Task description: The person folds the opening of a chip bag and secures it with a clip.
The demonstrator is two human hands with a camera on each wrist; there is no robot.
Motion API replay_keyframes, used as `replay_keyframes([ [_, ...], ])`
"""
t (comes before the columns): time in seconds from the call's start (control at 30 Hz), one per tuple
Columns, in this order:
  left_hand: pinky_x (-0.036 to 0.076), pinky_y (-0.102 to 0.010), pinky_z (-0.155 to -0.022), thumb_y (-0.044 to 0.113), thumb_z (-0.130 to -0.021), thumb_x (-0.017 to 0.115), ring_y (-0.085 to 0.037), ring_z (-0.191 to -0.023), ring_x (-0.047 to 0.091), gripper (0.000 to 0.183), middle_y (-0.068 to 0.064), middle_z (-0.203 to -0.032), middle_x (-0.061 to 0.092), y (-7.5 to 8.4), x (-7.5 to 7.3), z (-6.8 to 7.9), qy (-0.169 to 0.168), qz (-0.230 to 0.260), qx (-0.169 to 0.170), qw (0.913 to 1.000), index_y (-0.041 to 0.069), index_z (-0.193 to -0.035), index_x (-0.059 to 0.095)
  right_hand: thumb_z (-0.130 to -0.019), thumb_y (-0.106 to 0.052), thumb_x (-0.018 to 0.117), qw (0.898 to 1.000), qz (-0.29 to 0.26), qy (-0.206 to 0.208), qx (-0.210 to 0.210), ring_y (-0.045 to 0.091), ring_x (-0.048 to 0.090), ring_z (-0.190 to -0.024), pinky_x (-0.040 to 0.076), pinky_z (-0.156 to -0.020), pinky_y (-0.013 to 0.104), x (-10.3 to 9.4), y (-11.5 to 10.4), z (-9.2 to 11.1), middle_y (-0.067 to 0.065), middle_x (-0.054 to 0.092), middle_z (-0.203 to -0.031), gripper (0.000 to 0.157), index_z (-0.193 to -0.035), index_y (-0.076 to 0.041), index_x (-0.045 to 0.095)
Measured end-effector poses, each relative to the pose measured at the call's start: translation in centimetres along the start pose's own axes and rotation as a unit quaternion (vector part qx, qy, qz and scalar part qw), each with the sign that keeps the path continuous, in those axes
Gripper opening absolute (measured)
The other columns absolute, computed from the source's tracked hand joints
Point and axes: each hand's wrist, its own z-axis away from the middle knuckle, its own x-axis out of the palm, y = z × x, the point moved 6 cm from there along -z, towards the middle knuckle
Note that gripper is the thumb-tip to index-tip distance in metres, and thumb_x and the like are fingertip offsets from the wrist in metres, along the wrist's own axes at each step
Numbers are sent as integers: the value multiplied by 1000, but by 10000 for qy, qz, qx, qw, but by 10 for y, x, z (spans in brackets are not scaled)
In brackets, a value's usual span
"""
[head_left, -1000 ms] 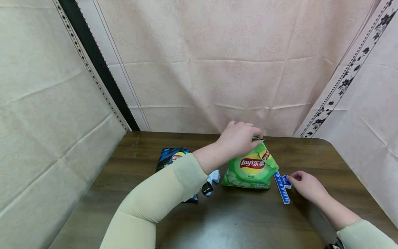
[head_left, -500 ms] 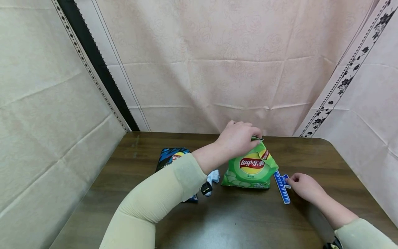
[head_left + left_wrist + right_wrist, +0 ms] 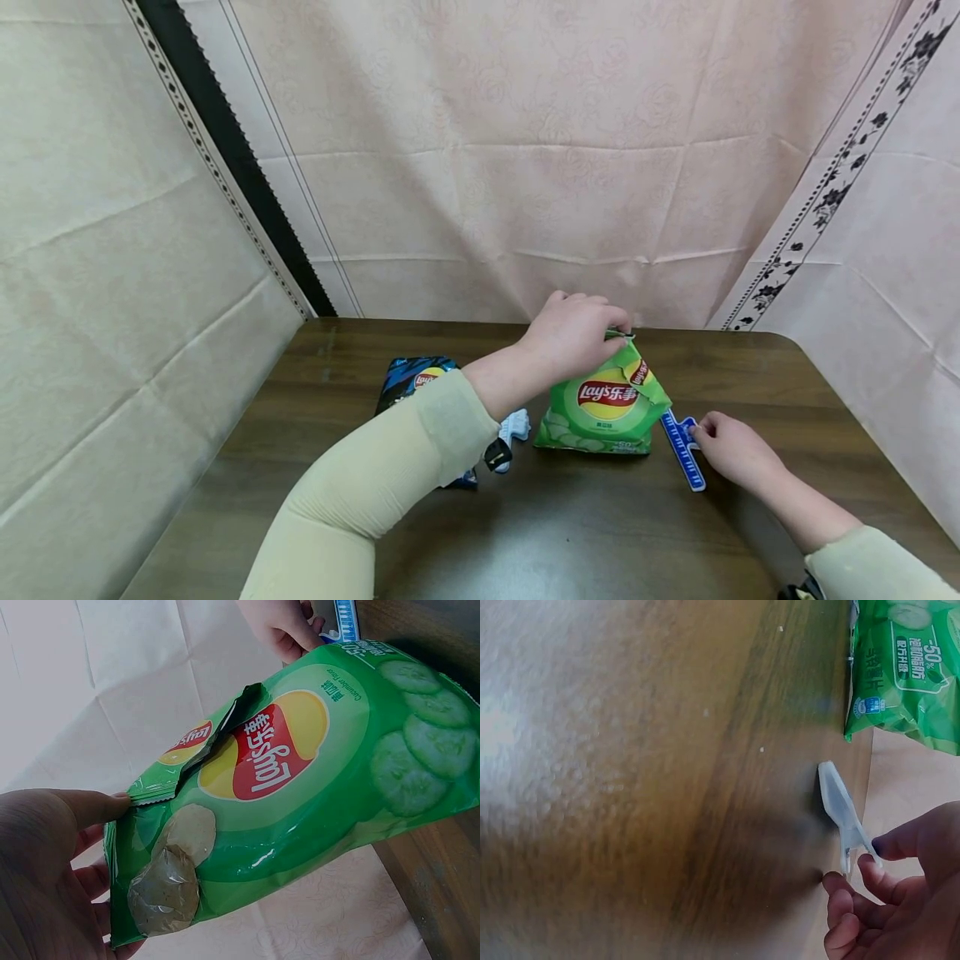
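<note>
A green Lay's potato chip bag (image 3: 600,408) stands on the table, its top edge partly folded over at one corner. My left hand (image 3: 573,333) grips that top edge from above. In the left wrist view the thumb of my left hand (image 3: 52,855) presses on the fold, with the fingers behind the bag. Beside the bag's right side, my right hand (image 3: 738,450) pinches a blue-and-white bag clip (image 3: 684,454) by its handle. The right wrist view shows the clip (image 3: 838,799) edge-on as white plastic, between thumb and fingers of my right hand (image 3: 907,892).
A black-and-blue Lay's bag (image 3: 408,377) lies at the left, mostly hidden behind my left sleeve (image 3: 390,483). A light-blue plastic piece (image 3: 516,425) lies between the two bags. Pale cloth (image 3: 525,167) hangs behind the wooden table (image 3: 570,542).
The lower end of the bag clip has swung slightly to the right as my right hand shifts a little. My left hand and the green bag stay nearly still.
</note>
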Motion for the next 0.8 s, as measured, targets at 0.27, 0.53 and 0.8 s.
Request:
replay_keyframes([
  [0.27,36,-37,-97,45,-97,60,-7,-105,56,24,16,-113,64,0,0,0,-6,45,-7,10000,37,-119,68,-102,-25,50,9999,-107,31,57,26,56,-73,46,-62,39,-2,0,-2,15,61,-87,31,-108,5,55],
  [0.53,37,-37,-97,45,-98,59,-7,-106,57,24,15,-114,64,-1,-1,0,39,-8,27,10000,36,-119,69,-102,-27,51,9984,-503,-246,55,40,61,-97,50,-80,52,-2,1,-5,31,62,-109,49,-124,17,50],
  [0.8,36,-39,-101,45,-98,59,-7,-108,57,24,15,-115,64,-2,0,0,66,-8,17,10000,36,-119,69,-102,-27,52,9905,-1145,-675,361,20,57,-74,45,-62,33,1,-1,-4,11,62,-86,49,-120,18,55],
])
